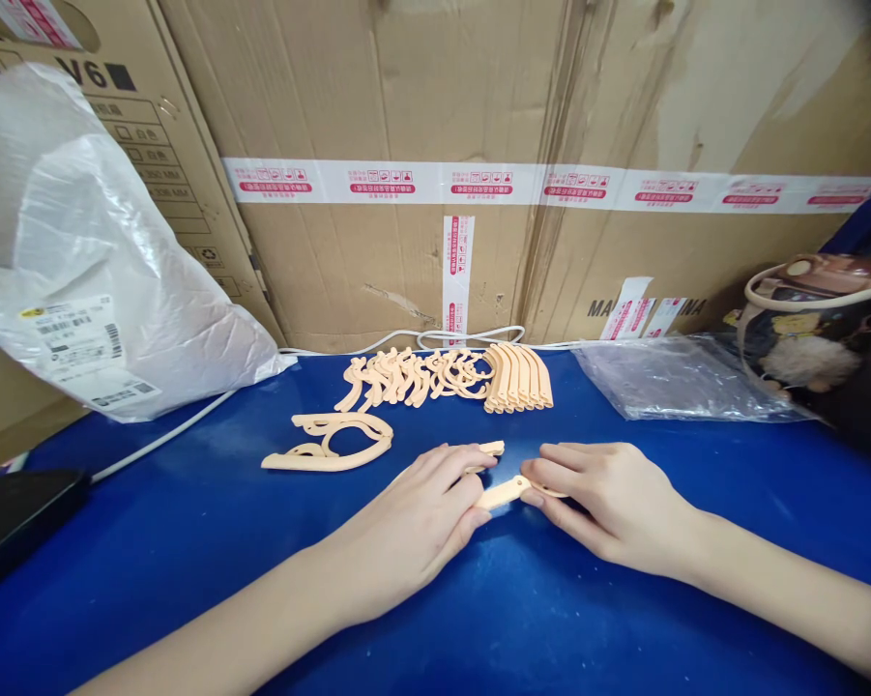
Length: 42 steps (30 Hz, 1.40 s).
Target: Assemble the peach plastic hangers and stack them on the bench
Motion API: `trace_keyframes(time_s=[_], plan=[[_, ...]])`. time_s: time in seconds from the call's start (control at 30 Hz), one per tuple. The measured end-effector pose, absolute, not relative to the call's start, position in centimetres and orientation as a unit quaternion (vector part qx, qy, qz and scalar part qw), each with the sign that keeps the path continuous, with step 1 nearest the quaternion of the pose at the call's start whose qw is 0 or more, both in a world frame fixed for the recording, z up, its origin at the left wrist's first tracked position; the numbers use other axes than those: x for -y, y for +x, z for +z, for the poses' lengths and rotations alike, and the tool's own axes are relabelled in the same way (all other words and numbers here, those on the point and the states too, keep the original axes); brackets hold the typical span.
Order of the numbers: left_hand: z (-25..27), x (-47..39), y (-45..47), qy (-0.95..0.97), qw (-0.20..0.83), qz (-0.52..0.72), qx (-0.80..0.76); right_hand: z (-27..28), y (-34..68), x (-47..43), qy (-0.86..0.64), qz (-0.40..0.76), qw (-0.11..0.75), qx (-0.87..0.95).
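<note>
My left hand [435, 503] is closed around a beige plastic folding-hanger arm [504, 493], whose holed end sticks out to the right. Another beige end [493, 448] shows above its fingertips. The fingers of my right hand [609, 493] pinch a thin curved beige piece [551, 490] against that holed end; most of it is hidden. Left of my hands lies a folded hanger [333, 445] with two arms and a curved hook between them. Behind my hands, curved arms [518, 377] stand in a neat row, beside a loose heap of small hooks and short curved pieces [398, 377].
Large cardboard boxes [377, 261] wall off the back of the blue table [479, 619]. A white plastic bag [137, 290] stands at left, above a black object [21, 522]. A clear plastic bag [682, 377] and a dark bag with a pompom [812, 329] lie right. A white cable [166, 435] runs behind.
</note>
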<state>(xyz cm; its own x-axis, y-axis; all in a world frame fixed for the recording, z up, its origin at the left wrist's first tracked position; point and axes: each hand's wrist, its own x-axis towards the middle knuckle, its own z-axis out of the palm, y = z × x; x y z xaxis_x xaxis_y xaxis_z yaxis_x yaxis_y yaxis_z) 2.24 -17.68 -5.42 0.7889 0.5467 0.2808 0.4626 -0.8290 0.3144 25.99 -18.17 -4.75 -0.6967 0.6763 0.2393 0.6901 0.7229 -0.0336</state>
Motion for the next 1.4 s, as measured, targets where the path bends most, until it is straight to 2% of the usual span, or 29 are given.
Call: trace_keyframes(time_s=[0.47, 0.8, 1.07, 1.4], plan=[[-5.3, 17.5, 2.0, 0.936, 0.141, 0.172, -0.272, -5.0, 26.1, 18.2, -0.375, -0.007, 0.124, 0.919], [-5.0, 17.3, 1.9, 0.880, 0.203, 0.210, -0.375, -3.0, 25.5, 19.1, -0.324, 0.176, 0.123, 0.921], [-5.8, 16.8, 1.7, 0.847, 0.265, 0.246, -0.390, -1.3, 25.9, 19.2, -0.285, 0.224, 0.074, 0.929], [-5.8, 16.7, 1.7, 0.875, 0.178, 0.232, -0.386, -2.3, 25.1, 20.6, -0.287, 0.220, 0.081, 0.929]])
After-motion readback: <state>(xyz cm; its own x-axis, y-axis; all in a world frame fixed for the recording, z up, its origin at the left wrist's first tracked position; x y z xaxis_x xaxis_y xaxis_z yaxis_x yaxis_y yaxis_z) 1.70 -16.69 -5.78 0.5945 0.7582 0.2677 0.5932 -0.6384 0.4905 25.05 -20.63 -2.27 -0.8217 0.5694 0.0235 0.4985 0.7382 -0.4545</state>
